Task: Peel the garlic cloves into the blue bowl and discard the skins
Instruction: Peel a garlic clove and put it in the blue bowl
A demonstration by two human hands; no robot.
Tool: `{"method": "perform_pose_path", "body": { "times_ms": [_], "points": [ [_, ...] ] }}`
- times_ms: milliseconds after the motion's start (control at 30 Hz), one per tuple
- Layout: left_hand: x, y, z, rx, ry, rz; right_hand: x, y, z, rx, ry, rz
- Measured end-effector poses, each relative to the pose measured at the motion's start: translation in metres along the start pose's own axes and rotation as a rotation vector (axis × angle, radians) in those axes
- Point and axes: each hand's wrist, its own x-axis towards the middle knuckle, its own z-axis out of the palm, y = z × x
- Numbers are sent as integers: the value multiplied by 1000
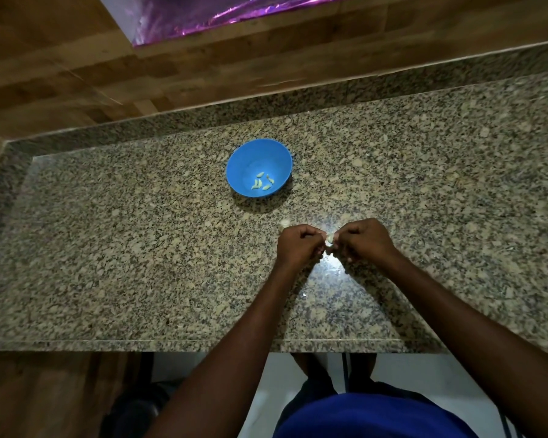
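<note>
now four peeled cloves (pixel 262 182) in blue bowl (pixel 250 153); hands pinch fifth (pixel 330 238).

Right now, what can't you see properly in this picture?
Head view only:
- The pale garlic clove: mostly covered by the left hand and right hand, so how much skin is left is unclear.
- Pieces in the round blue plastic bowl: too small to count surely.
- Discarded skins: none can be picked out on the speckled granite counter.

Garlic clove (pixel 329 239) mostly hidden between curled hands; skin state unclear. Purple sheet (pixel 203 14) cut off by top edge.
</note>
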Motion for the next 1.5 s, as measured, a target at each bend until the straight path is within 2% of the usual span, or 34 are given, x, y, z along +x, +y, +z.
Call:
{"method": "perform_pose_path", "body": {
  "times_ms": [333, 433, 533, 667, 933, 1033, 1133, 1233, 1333, 1500],
  "points": [
    [-1, 1, 3, -31, 6, -19, 1, -4, -4, 91, -107, 147],
    [-1, 0, 4, -54, 2, -13, 1, -2, -3, 36, -65, 132],
    [-3, -1, 4, -82, -17, -35, 2, -1, 1, -117, -3, 74],
    [-10, 0, 4, -165, -15, -66, 2, 0, 6, -132, 49, 70],
    [-9, -1, 8, -108, -9, -30, -1, -4, 4, -96, -26, 88],
    [-12, -1, 2, -140, -40, -22, -1, -6, -1, -232, -22, 66],
    [-11, -2, -2, -108, -76, -7, 2, 0, -2, -437, 69, -10],
    [-9, -1, -3, -94, -84, 11, 3, 3, -1, -504, 59, -101],
    [-9, 1, -4, -95, -100, 17, 2, 0, -2, -464, 18, -133],
    [-10, 2, -2, -115, -79, 33, 1, 1, -1, -262, -31, -156]
  ]
}}
